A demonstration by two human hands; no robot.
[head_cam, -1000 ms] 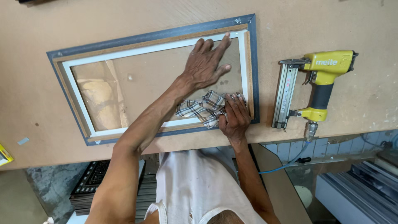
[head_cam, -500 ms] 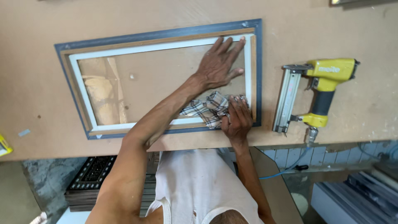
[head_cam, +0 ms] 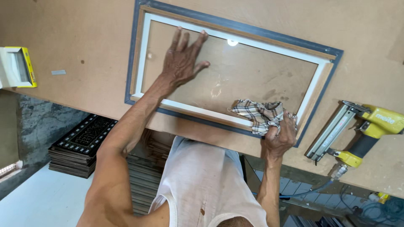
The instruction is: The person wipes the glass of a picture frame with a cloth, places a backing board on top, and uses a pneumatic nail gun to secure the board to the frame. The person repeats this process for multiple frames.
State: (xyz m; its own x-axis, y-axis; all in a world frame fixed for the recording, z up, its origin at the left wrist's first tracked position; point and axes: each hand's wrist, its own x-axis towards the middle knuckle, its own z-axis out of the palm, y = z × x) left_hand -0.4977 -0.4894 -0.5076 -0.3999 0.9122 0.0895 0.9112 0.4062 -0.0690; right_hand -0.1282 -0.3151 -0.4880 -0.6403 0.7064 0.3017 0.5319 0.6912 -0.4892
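1. Checked cloth (head_cam: 260,115) sits on the picture frame's (head_cam: 235,29) near right corner, bunched in the clenched right hand (head_cam: 280,136).
2. Left hand (head_cam: 182,63) lies flat, fingers spread, on the glass (head_cam: 252,75).
3. Yellow nail gun (head_cam: 357,134) at right; yellow-edged box (head_cam: 19,67) far left on the workbench (head_cam: 75,38).

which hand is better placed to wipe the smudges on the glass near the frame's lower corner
Right. The right hand already grips the checked cloth at that corner of the blue-edged picture frame; the left hand lies flat, spread on the glass pane.
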